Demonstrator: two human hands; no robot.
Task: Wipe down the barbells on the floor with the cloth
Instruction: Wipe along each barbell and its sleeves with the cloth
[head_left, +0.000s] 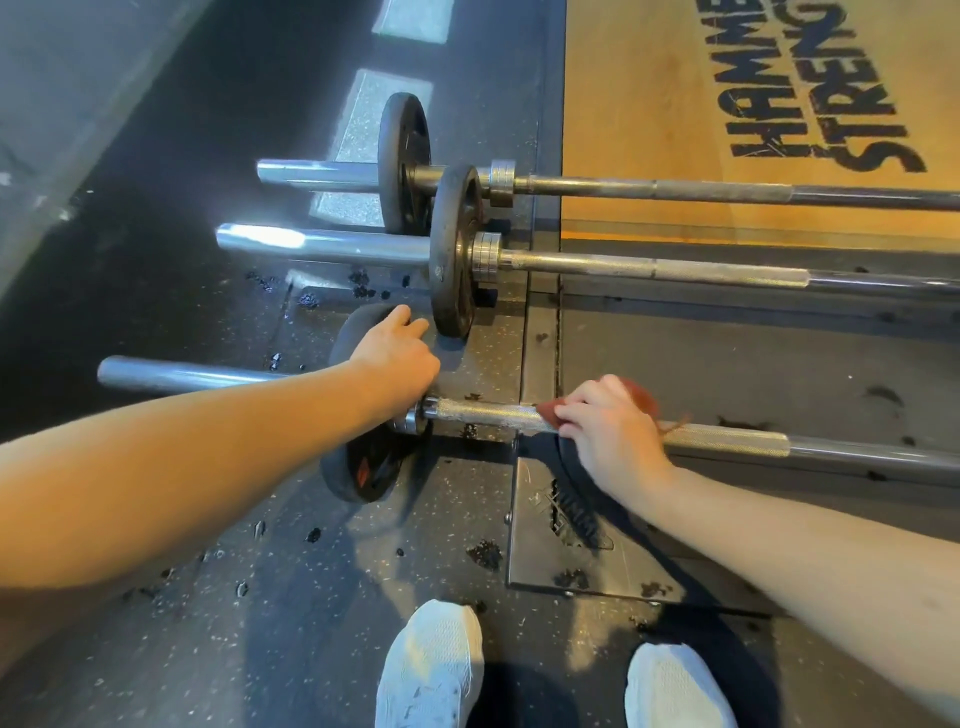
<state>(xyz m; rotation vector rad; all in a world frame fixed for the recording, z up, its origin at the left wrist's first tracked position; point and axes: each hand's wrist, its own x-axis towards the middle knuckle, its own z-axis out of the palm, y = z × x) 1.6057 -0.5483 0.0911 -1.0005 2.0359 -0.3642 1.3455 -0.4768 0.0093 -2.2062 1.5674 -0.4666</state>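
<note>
Three barbells lie side by side on the gym floor, each with a black plate near its left end. The nearest barbell (483, 413) runs left to right in front of me. My right hand (608, 423) grips a reddish-brown cloth (641, 397) wrapped round this bar's knurled shaft. My left hand (397, 356) rests on top of the nearest bar's black plate (363, 473), fingers curled over its rim. The middle barbell (649, 267) and the far barbell (675, 189) lie beyond, untouched.
A wooden lifting platform (649, 104) with black lettering lies at the upper right. A metal floor plate (540, 551) sits just before my white shoes (431, 665). Black rubber crumbs are scattered over the speckled floor.
</note>
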